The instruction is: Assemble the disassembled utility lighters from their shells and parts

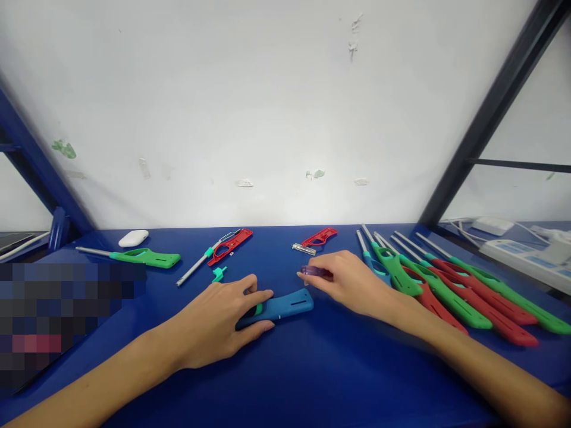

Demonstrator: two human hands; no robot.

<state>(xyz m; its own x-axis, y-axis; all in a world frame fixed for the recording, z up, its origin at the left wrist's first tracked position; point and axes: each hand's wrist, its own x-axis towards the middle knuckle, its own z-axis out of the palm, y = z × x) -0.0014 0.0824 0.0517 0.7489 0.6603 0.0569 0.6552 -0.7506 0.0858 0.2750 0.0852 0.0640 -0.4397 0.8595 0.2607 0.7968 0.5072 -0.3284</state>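
Observation:
My left hand (214,324) is wrapped round the near end of a blue utility lighter (288,304), holding it on the table with its slotted handle end pointing right. My fingers cover the rest of it. A little to the right, my right hand (343,278) pinches a small translucent purple piece (316,271) just above the tabletop; its exact kind is unclear. Behind my left hand lies a small teal plastic part (219,274). Farther back rest a red lighter shell half (231,246) with a metal tube (193,270), another red shell half (321,236) and a small clear-and-metal piece (304,249).
Several long lighters in green, red and blue (459,300) fan out at the right. A green lighter (147,257) and a white rounded case (134,238) lie at the back left. A power strip (513,255) stands far right, and a white wall (276,119) closes the back.

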